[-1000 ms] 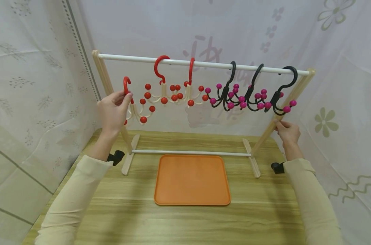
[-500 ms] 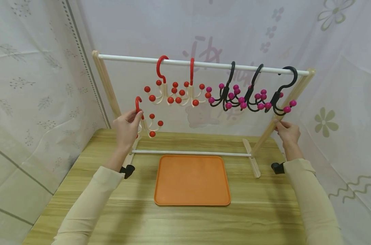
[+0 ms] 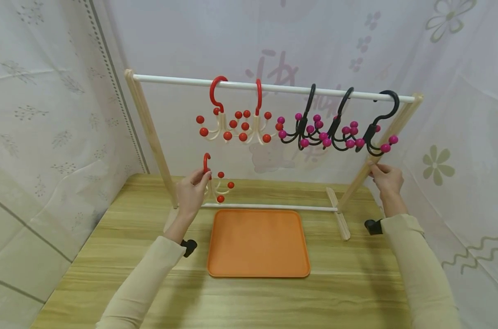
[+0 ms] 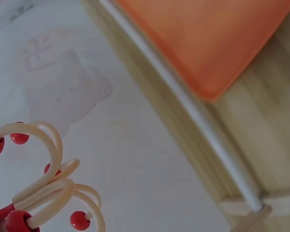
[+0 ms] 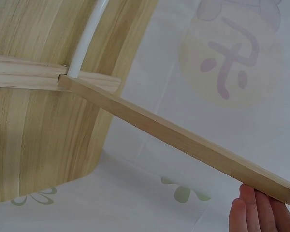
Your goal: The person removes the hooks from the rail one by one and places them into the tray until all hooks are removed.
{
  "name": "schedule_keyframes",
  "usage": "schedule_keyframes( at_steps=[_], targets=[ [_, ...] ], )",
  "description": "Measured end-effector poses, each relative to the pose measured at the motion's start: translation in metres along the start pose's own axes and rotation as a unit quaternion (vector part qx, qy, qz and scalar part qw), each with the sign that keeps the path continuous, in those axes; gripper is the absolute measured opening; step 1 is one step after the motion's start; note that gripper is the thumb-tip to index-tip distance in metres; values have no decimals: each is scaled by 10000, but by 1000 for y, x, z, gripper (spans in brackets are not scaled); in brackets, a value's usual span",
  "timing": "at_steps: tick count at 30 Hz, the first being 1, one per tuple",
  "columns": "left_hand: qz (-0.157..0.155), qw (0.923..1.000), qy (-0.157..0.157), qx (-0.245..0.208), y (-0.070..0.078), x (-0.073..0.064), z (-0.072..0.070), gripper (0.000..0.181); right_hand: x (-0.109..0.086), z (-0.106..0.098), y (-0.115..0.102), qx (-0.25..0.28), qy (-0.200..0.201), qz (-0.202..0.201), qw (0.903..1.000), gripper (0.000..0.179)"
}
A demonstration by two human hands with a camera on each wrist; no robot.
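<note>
Finger and thumb of my left hand [image 3: 191,193] pinch the red neck of a hook hanger [image 3: 206,163] with cream, red-tipped prongs. It hangs upright below the top bar, near the left post, behind the orange tray [image 3: 259,242]. In the left wrist view the hanger's prongs [image 4: 36,191] fill the lower left corner. My right hand [image 3: 388,180] grips the rack's right wooden post [image 3: 361,177]; the right wrist view shows fingers [image 5: 265,212] against its underside and part of the thumb at the edge.
Two red-hooked hangers [image 3: 222,125] and three black hangers with pink tips [image 3: 301,127] hang from the white top bar [image 3: 170,80]. A lower white bar [image 3: 269,207] runs behind the tray. Printed curtains [image 3: 183,41] surround the wooden table [image 3: 249,304].
My left hand has carried the red-hooked hanger down and to the right, from beside the left post to above the lower bar. Red-hooked hangers on the bar have swung slightly. My right hand stays put.
</note>
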State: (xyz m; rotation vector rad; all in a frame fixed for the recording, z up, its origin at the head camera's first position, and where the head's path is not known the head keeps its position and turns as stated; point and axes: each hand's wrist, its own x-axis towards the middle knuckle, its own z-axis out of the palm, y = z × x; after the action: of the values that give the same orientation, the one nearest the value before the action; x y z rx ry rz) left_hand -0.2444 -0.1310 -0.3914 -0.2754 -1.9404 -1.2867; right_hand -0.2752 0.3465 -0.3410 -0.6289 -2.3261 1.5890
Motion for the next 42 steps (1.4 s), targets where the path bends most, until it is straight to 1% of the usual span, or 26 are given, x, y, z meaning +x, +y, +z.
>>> schedule_keyframes(
  at_steps=[3,6,9,14,19,23,25,29,33,36,42],
  targets=[
    [-119,9997,-107,-205,-6,-13,9,13,0,0,1,37,9,-18,10000,63],
    [-277,9989,-238,-277,-12,-25,17,13,1,0,2,59,13,-4,10000,63],
    [-351,9986,-354,-193,-17,-36,24,12,1,0,2,37,23,16,10000,64],
    [-279,9979,-574,-89,-27,-52,35,10,1,-1,1,-15,68,8,10000,63],
    [-413,9957,-827,12,-33,-67,43,12,0,-2,1,38,41,-21,10000,61],
    [-360,9954,-862,213,-35,-74,49,14,1,-3,0,139,-53,-2,9999,59],
    [-424,9951,-855,273,-37,-77,52,14,2,-2,0,164,-88,19,9998,59],
    [-718,9936,-860,170,-40,-82,57,16,2,-2,0,96,-82,33,9999,61],
    [-952,9918,-840,125,-41,-89,59,12,1,-1,1,-74,-72,1,9999,63],
    [-1096,9905,-828,52,-42,-93,60,8,2,-1,2,-58,-81,-9,9999,63],
    [-1229,9886,-853,-179,-44,-100,61,8,2,-1,2,48,-47,-21,10000,63]
  ],
)
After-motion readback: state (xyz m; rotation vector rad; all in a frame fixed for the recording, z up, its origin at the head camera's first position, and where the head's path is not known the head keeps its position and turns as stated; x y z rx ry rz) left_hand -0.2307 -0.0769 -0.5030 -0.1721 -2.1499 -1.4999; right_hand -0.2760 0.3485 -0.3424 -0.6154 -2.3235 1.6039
